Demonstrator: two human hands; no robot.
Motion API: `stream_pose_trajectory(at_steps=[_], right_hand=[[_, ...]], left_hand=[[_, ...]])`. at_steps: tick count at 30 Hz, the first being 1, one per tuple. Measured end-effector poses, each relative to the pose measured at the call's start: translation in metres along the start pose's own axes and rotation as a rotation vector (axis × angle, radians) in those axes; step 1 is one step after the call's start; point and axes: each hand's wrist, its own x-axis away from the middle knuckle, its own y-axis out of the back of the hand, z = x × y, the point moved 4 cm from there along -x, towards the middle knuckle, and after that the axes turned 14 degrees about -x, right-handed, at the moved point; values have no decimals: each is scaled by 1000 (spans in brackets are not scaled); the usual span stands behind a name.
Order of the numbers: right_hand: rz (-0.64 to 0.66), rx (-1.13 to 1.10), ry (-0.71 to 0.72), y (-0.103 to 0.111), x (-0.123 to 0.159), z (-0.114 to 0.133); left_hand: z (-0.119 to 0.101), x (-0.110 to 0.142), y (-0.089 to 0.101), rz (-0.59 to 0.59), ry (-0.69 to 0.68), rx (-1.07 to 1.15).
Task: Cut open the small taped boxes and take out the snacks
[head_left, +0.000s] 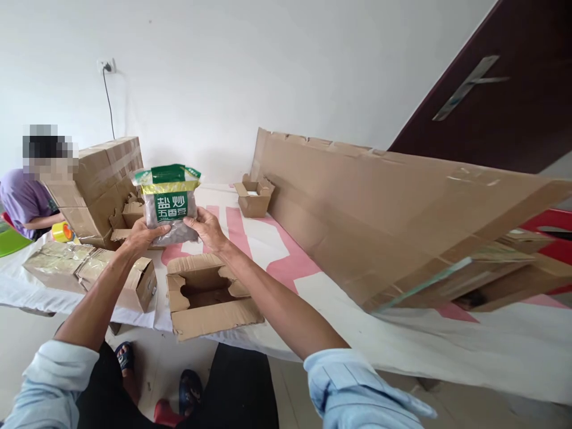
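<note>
Between my two hands a clear plastic bag of beans (172, 205) is held upright, with a green top, a yellow band and white lettering on a green label. My left hand (143, 236) grips its lower left side, thumb across the front. On the lower right side, my right hand (207, 229) pinches it the same way. Below and nearer to me, an open cardboard box (214, 322) sits at the table's edge with its flaps spread; its inside is dark. Another open carton (129, 214) stands behind my left hand, partly hidden.
Closed taped boxes (89, 268) lie at the left, before a stack of large cartons (96, 190) and a tape roll (62, 232). A small open box (254, 199) stands farther back. A big cardboard sheet (339, 208) leans along the right. A person (27, 193) sits far left.
</note>
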Motion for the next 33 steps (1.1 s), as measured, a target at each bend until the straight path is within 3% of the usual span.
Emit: stream_pose_trajectory(at_steps=[6,11,17,23,27,31,33], right_hand=[[-167,-80,-278,33,-1,-57],[-227,-72,-323,47,-2,-84],[-254,-58,-373,55,2,-96],[-252,-60,-340,50,1,-87],[-213,-80,-306,39,1,-66],[-21,-128,-217,18,6,-26],[50,-130,-157,12,10,-5]], left_hand=[[43,-6,11,122,262,-1],[57,-7,10,186,334,15],[68,-6,6,185,361,13],[65,-6,5,146,331,3],[55,-4,5,105,285,10],[18,-3,-2,45,41,19],[-8,-1,-6,91,-97,-15]])
